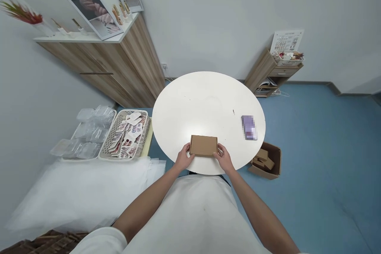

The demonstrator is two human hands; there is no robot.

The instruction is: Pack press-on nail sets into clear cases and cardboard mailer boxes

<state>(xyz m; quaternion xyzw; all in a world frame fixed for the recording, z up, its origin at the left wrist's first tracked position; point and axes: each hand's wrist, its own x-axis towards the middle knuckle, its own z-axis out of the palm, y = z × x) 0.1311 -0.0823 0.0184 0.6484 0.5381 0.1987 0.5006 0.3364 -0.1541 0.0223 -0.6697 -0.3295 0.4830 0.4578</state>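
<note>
A flat brown cardboard box [204, 145], its lid closed, is at the near side of the round white table [205, 91]. My left hand [184, 158] grips its left end, with the thumb at the near corner and the fingers along the side. At the right end, my right hand [224, 158] holds it the same way. Whether the box rests on the tabletop or is slightly raised, I cannot tell. A purple item [249, 127], blurred out, lies on the table to the right.
Right of the table, an open carton [275, 162] on the floor holds small brown boxes. To the left stand a white basket of printed cards [102, 154], clear plastic packs [89, 135] and white sheeting [80, 190]. A wooden cabinet [131, 55] and small shelf [262, 67] flank the table's far side.
</note>
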